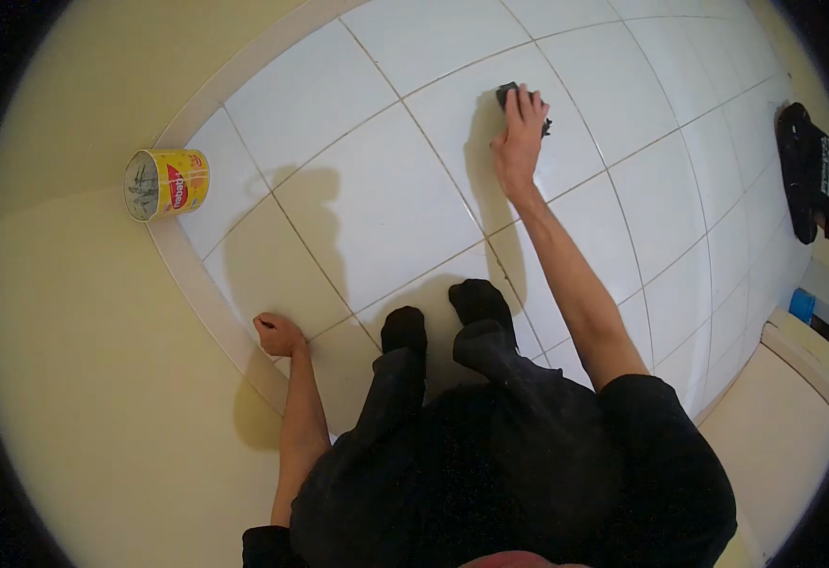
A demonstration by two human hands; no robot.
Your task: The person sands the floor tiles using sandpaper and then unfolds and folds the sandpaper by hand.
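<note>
My right hand (520, 142) presses a dark, crumpled cloth (506, 93) onto the white tiled floor (358, 189). The fingers lie over the cloth, and its ragged edges stick out on both sides. Down by the wall on the left, my left hand (280, 335) is curled into a fist. A small dark spot shows at the curl of its fingers, and I see no object in it. My feet in black socks (479, 301) are on the tiles between the two arms.
A yellow tub (185, 182) with a red label lies against the left wall's baseboard (187, 256), its opening facing left. On the far right are a black item (798, 170) and a small blue object (802, 304). Pale furniture (774, 407) stands at lower right.
</note>
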